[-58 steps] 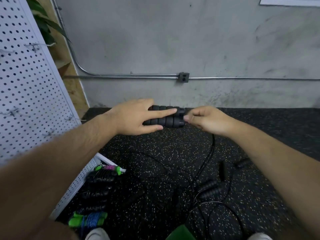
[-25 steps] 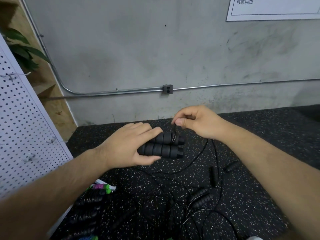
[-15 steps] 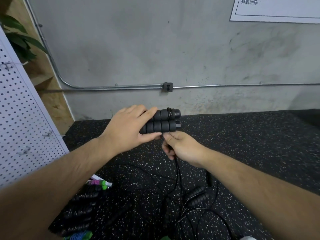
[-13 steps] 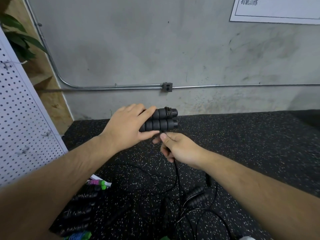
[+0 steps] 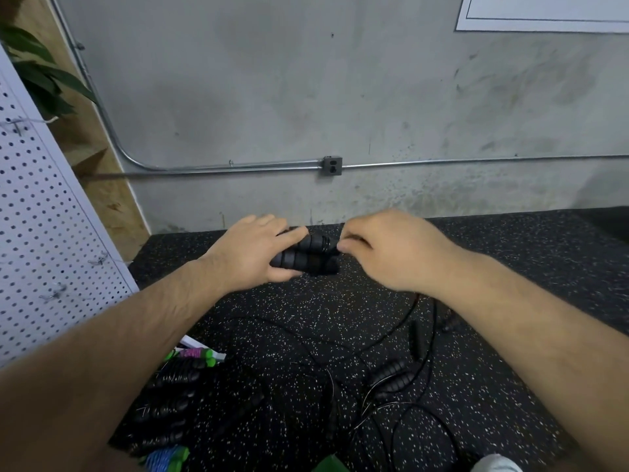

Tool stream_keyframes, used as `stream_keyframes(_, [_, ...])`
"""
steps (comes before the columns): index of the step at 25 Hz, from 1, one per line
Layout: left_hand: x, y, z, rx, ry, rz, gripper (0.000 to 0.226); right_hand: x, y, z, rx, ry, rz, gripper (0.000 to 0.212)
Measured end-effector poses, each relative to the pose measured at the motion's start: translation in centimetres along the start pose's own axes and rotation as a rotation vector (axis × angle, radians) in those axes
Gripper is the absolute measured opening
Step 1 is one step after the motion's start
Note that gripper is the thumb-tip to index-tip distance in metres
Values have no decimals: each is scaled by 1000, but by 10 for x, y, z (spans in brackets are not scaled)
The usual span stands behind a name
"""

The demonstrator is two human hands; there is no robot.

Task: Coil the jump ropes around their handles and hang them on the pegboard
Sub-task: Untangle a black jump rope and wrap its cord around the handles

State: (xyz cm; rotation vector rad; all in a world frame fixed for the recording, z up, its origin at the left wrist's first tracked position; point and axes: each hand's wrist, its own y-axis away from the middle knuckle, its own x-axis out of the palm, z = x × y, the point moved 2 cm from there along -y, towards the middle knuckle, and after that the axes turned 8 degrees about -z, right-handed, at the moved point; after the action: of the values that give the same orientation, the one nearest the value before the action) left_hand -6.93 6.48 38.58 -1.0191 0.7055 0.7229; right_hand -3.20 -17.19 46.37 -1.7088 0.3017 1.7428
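The two black foam handles point(image 5: 308, 257) of one jump rope lie side by side, held in the air above the far edge of the floor point(image 5: 510, 253), close to where it meets the wall point(image 5: 306, 80). The left grip point(image 5: 252, 253) is clamped on them: fingers over the top, thumb underneath, covering their left half. A few turns of thin black cord point(image 5: 325, 239) ring the upper handle near its right end. The right grip point(image 5: 391, 250) is closed, thumb and forefinger pinched together on the cord right at that end; the strand between the fingertips is too thin to see clearly. More black cord comes out from under the right wrist and runs down across the floor.

Toward the near edge lie loose ropes point(image 5: 391, 376) with ribbed black handles, their cords looping over each other. At the near left corner is a heap of coiled ropes point(image 5: 173, 379), most of them black, one green and purple point(image 5: 195, 353), one blue and green point(image 5: 166, 462).

The white pegboard point(image 5: 41, 233) stands along the left edge, with bare wire hooks point(image 5: 98, 258) in it. Behind it are a wooden panel point(image 5: 109, 199) and a leafy plant point(image 5: 41, 73). A metal conduit point(image 5: 238, 165) with an outlet box point(image 5: 332, 165) runs along the wall, and a white sheet point(image 5: 544, 11) hangs at the top right.
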Motion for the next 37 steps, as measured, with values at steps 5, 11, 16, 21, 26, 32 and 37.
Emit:
stream_keyframes(5, [-9, -1, -30, 134, 115, 18, 68, 10, -17, -43, 45, -121, -75, 14])
stream_keyframes(11, [-26, -3, -48, -5, 312, -48, 68, 53, -21, -64, 208, -686, 23, 19])
stream_keyframes(16, [-29, -2, -43, -159, 253, -93, 71, 90, -4, -29, 312, -748, 157, 36])
stream_keyframes(21, [-20, -3, -28, -229, 107, -100, 70, 94, 8, 6, 297, -778, 307, 30])
stream_keyframes(26, [-11, 0, -12, -218, 20, -33, 71, 66, 10, 20, 201, -538, 406, 33])
stream_keyframes(32, [-7, -4, -17, -116, -44, -10, 71, 14, 10, 15, 16, -97, 223, 23])
stream_keyframes(37, [-12, -3, -30, 12, 94, 73, 72, 6, -8, -18, -92, 39, -84, 18])
